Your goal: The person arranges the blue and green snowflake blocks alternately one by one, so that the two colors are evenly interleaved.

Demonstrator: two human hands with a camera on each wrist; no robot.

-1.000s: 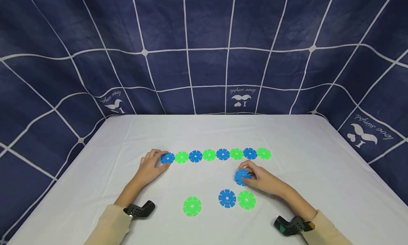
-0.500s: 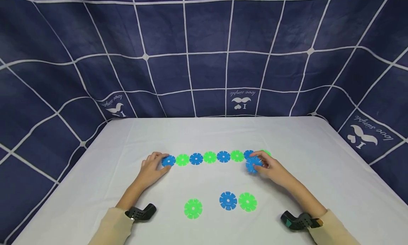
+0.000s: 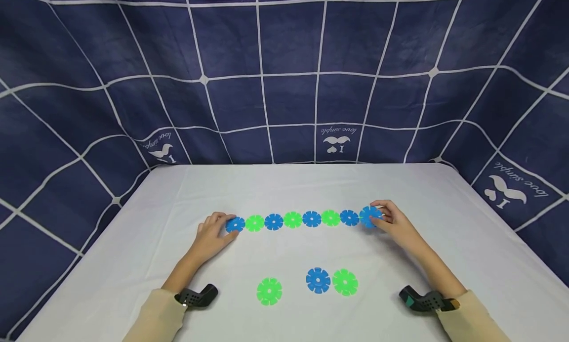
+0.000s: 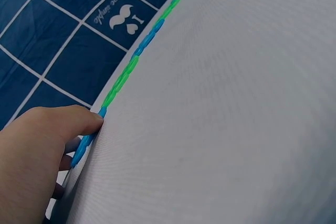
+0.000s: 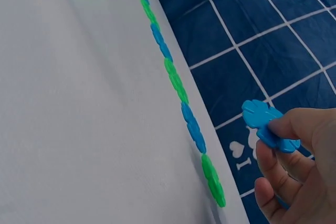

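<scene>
A row of flat notched plastic snowflake discs, blue and green by turns, lies across the white table. At its left end my left hand (image 3: 212, 239) grips the edges of the first blue disc (image 3: 235, 224), thumb on the near side and fingers on the far side. My right hand (image 3: 397, 224) pinches a loose blue disc (image 3: 371, 216) between thumb and fingers at the row's right end. That disc is raised above the table and hides the last green disc in the head view; the right wrist view shows this green disc (image 5: 212, 180) lying flat below it.
Nearer the front edge lie a green disc (image 3: 269, 291), a blue disc (image 3: 318, 280) and another green disc (image 3: 345, 282) on the white cloth (image 3: 204, 184). A dark blue checked curtain (image 3: 289, 100) hangs behind and along both sides.
My right hand has carried the pinched blue disc away from me and to the right, from in front of the row to over its right end. The left hand stays at the left end.
</scene>
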